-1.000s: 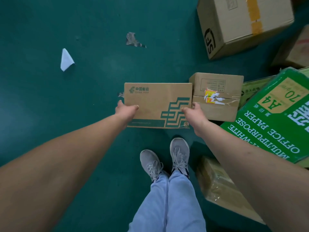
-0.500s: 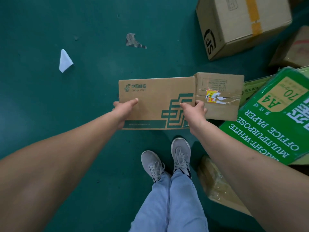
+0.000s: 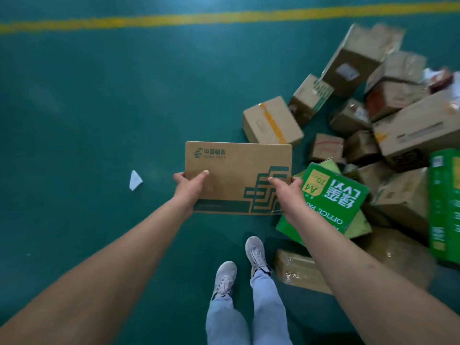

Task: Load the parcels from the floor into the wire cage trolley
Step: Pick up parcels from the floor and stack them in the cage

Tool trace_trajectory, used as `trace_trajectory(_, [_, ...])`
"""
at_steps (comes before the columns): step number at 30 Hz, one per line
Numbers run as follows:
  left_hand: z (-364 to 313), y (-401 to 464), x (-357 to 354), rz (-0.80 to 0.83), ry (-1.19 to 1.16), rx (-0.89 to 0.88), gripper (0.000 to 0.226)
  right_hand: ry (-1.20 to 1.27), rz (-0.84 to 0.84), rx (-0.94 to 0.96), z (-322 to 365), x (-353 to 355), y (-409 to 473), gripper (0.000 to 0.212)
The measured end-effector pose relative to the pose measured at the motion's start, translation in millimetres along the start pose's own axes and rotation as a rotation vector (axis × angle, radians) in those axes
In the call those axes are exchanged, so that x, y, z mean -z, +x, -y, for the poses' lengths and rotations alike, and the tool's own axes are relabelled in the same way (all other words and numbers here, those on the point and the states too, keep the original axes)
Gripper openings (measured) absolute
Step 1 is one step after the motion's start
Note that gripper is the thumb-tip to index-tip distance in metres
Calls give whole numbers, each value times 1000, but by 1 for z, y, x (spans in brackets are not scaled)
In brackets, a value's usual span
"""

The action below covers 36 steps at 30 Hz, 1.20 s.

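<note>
The box [image 3: 237, 178] has come up off the floor since a moment ago, when it sat low beside a small taped carton; it is now held out in front of the person, clear of the pile, and the view has lifted so that a yellow line [image 3: 224, 17] shows across the far floor. The left hand [image 3: 190, 186] grips the box's left edge, thumb lying on the top face and fingers curled beneath. The right hand [image 3: 286, 189] grips the right edge the same way, thumb on the green stepped print. The box is flat and brown, its printed face up, with a green logo at its top left corner and a dark green band along its near edge.

To the right lies the heap of parcels [image 3: 388, 135] on the green floor [image 3: 87, 108]: brown cartons tumbled against one another, some blurred. A green paper ream box [image 3: 333, 195] marked A4 lies tilted just right of the held box, under the right wrist. Another green box [image 3: 445, 207] stands at the right edge. A tape-wrapped carton [image 3: 296, 270] rests on the floor near the person's right shoe [image 3: 256, 252]; the left shoe [image 3: 225, 277] is a little nearer. A folded white scrap [image 3: 135, 180] lies alone on the floor, left of the left hand.
</note>
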<state>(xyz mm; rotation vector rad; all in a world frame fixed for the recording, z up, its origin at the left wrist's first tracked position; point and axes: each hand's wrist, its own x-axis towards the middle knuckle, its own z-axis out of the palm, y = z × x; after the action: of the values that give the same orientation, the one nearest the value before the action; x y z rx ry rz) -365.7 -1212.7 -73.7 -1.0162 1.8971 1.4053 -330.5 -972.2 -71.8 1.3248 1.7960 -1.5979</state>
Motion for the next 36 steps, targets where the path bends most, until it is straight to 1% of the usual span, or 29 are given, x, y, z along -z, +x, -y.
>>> trace_trajectory(2, [-27,-42,5,26,15,-54,69,53,-29,14,16,21,-39,81])
trace_trajectory(4, [-55,-95,13,103,29,-100,70,151,-48,27,30,49,-95,79])
trace_trajectory(6, [-71,-121,17,137,62,-117,80,179,-89,43,33,66,-126,78])
trace_trajectory(7, [-77,-141,18,160,109,-139,87,223,-108,58,31,84,-156,78])
trace_trajectory(8, [-83,-151,17,172,139,-147,89,240,-120,62,30,93,-170,77])
trace_trajectory(11, [-96,-213,4,249,210,-235,74,298,-203,92,15,133,-222,77])
trace_trajectory(14, [-100,-261,-20,297,342,-307,80,351,-276,83,-8,173,-256,88])
trace_trajectory(20, [-73,-341,-96,391,587,-396,91,486,-446,22,-79,254,-310,91])
trace_trajectory(22, [-60,-365,-123,428,674,-395,94,531,-495,-8,-102,276,-324,85])
trace_trajectory(24, [-48,-389,-148,467,719,-397,92,581,-543,-25,-123,297,-337,78])
trace_trajectory(25, [-41,-404,-164,488,741,-403,91,614,-565,-38,-135,311,-345,79])
trace_trajectory(28, [-20,-437,-208,566,810,-450,87,690,-595,-76,-173,349,-360,89])
trace_trajectory(31, [2,-473,-256,683,878,-494,94,777,-666,-98,-210,392,-372,93])
trace_trajectory(36, [46,-534,-329,771,921,-566,87,898,-831,-88,-265,453,-397,82])
